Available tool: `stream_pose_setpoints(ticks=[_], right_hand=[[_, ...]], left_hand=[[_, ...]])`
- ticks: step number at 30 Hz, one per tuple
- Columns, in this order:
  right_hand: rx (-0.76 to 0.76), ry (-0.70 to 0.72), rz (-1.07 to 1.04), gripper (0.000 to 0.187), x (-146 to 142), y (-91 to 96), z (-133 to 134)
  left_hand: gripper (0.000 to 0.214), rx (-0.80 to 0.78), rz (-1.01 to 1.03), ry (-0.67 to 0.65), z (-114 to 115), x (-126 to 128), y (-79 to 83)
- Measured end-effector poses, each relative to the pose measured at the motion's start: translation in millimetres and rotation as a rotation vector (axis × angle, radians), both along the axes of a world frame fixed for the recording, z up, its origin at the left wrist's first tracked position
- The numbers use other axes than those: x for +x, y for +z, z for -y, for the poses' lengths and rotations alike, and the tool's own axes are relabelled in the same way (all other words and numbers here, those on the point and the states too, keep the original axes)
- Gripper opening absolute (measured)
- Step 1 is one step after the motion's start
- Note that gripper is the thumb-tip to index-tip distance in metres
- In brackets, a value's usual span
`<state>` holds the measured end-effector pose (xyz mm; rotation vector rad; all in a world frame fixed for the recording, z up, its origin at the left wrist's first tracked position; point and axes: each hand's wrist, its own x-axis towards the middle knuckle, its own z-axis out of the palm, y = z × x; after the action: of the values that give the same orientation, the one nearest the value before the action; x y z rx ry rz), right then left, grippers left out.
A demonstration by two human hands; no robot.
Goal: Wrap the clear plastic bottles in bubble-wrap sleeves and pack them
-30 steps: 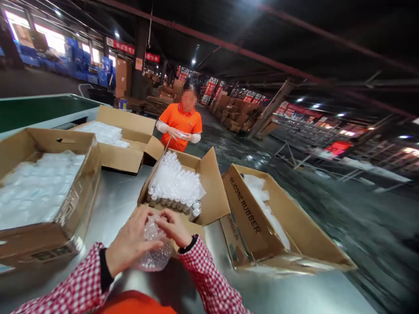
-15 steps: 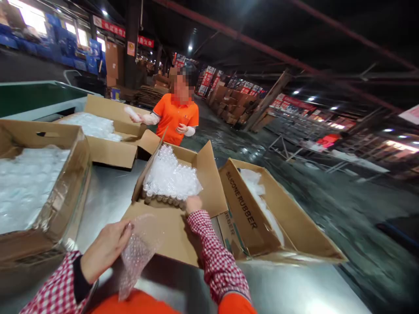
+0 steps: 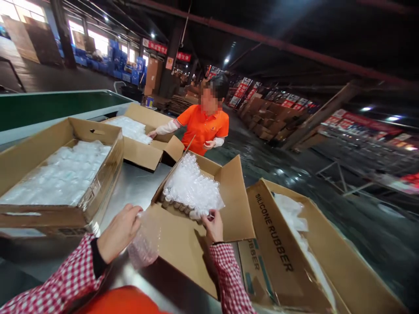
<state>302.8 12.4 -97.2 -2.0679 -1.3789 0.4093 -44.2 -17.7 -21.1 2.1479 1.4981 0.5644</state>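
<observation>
My left hand is closed, pinching a clear bubble-wrap bag that hangs over the metal table. My right hand reaches into the near corner of the middle cardboard box. Its thumb and fingers are closed on a small pale cylinder lying at the front of the box. Behind it, several upright cylinders with clear round tops stand packed in rows. The near flap of this box is folded out toward me.
On the left, a carton holds bubble-wrapped packs. To the right stands a carton marked SILICONE RUBBER, with white wrap inside. Across the table a co-worker in orange reaches into another box. A green conveyor runs behind.
The view has swung left, so everything sits farther right. My right hand has turned and now grips a small cylinder. The co-worker's hand has lowered from holding a white pack to the far box.
</observation>
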Motion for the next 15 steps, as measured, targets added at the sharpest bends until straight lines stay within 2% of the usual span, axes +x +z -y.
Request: stream_pose_setpoints(ticks=[3,4,5,7,10,15], right_hand=[[0.375,0.175,-0.458,0.042,-42,52.2,21],[0.457,0.244,-0.589,0.045,-57,68.2,30],[0.496,0.318,-0.665,0.046,-73,81.4,38],[0.496,0.480,-0.660,0.042,-100,97.0,53],[0.429,0.687,-0.472,0.038,-127,95.7,66],[0.209,0.937,-0.222,0.030,-141,76.3,72]], left_hand=[[0.028,-0.092,-0.078,0.026,-7,7,3.4],[0.028,-0.111,-0.096,0.028,-9,8,5.5],[0.028,-0.118,-0.112,0.026,-10,10,7.8],[0.030,-0.131,-0.104,0.015,-11,11,12.8],[0.033,-0.187,-0.003,0.002,-9,9,18.6],[0.038,-0.209,0.132,-0.029,1,10,18.4]])
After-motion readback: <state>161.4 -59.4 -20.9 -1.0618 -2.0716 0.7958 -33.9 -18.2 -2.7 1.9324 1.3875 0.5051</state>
